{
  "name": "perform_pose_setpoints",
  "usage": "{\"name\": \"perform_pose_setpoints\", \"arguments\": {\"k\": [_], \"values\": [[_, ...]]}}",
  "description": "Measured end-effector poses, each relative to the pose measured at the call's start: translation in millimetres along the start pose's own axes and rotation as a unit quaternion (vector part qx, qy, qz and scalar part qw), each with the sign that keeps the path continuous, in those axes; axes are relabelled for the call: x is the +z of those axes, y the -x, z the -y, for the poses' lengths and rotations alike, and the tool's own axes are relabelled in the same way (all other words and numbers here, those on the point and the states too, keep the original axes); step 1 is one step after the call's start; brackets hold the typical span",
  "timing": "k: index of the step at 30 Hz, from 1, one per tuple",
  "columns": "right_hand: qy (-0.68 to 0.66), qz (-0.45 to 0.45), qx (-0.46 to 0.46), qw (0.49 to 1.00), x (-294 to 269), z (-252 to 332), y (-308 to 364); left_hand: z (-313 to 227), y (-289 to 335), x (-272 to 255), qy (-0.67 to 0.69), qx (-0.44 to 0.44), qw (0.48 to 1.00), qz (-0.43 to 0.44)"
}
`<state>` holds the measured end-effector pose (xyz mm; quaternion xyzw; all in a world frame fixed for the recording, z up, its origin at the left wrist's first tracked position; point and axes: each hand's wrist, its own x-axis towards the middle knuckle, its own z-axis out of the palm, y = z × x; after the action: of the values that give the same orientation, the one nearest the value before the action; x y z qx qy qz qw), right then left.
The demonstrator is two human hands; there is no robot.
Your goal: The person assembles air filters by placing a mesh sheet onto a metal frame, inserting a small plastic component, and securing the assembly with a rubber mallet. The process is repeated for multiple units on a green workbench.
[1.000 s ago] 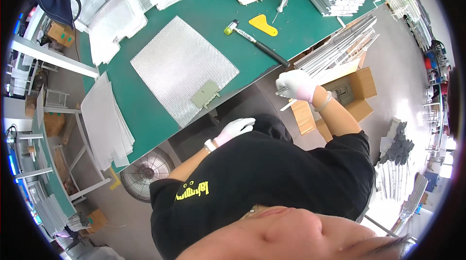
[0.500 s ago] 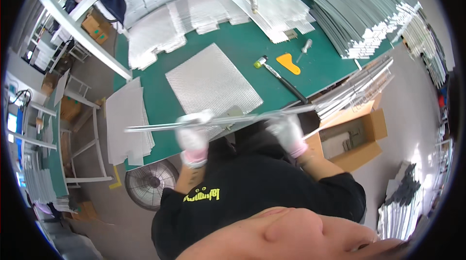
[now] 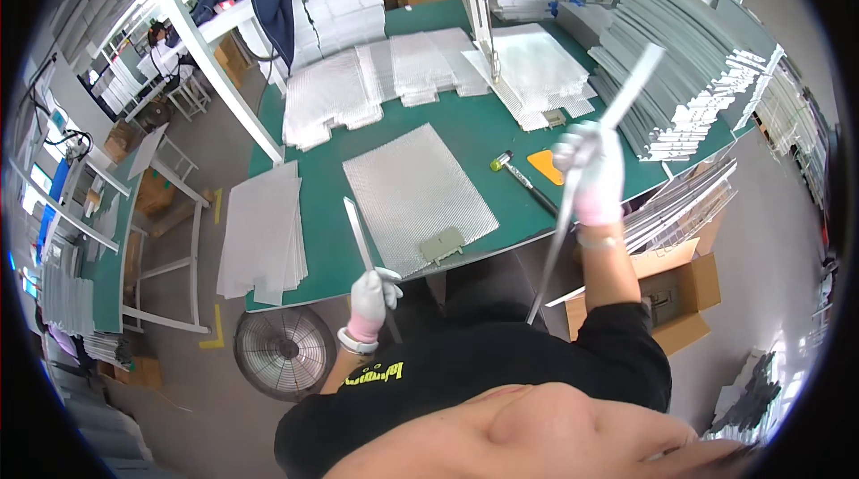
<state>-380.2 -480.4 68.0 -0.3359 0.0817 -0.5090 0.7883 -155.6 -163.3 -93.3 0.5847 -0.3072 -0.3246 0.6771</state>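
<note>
My left hand (image 3: 369,302), in a white-and-pink glove, is closed round a slim metal strip (image 3: 359,233) at the table's front edge. The strip's upper end leans over the left corner of a mesh panel (image 3: 416,184). Farther right and raised above the table, my right hand (image 3: 591,166), gloved alike, grips a longer metal strip (image 3: 635,83). This one slants from the upper right down toward my body. A small grey-green plate (image 3: 442,245) lies on the panel's near edge. A hammer (image 3: 526,182) and a yellow scraper (image 3: 547,166) rest left of my right hand.
Stacks of mesh sheets (image 3: 331,99) line the back of the green table (image 3: 327,184). Grey strips (image 3: 680,59) are piled at the right. A powered driver (image 3: 483,23) hangs above. Below stand an open carton (image 3: 689,300) and a fan (image 3: 284,349).
The strips, earlier held level across both hands, are now apart, one in each hand. My right hand has risen away to the right. My left hand appears lower, and the view has shifted.
</note>
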Motion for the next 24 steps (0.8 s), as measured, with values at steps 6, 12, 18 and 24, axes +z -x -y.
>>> {"name": "perform_pose_setpoints", "arguments": {"k": [6,12,18,24], "values": [[-0.159,-0.105,0.237,0.953,-48.1,-139.6,-65.4,4.5,-3.0,30.7,-0.035,-0.031,0.992,-0.117],[0.155,-0.017,0.301,0.941,-96.1,-167.8,-51.7,-3.1,18.7,57.0,-0.478,0.262,0.826,-0.145],[0.313,0.148,0.317,0.883,-79.4,-164.6,13.0,68.4,14.7,122.8,0.412,-0.413,0.805,0.107],[0.325,0.131,0.338,0.873,-75.1,-128.9,55.9,82.5,-17.9,174.5,0.485,-0.294,0.816,0.114]]}}
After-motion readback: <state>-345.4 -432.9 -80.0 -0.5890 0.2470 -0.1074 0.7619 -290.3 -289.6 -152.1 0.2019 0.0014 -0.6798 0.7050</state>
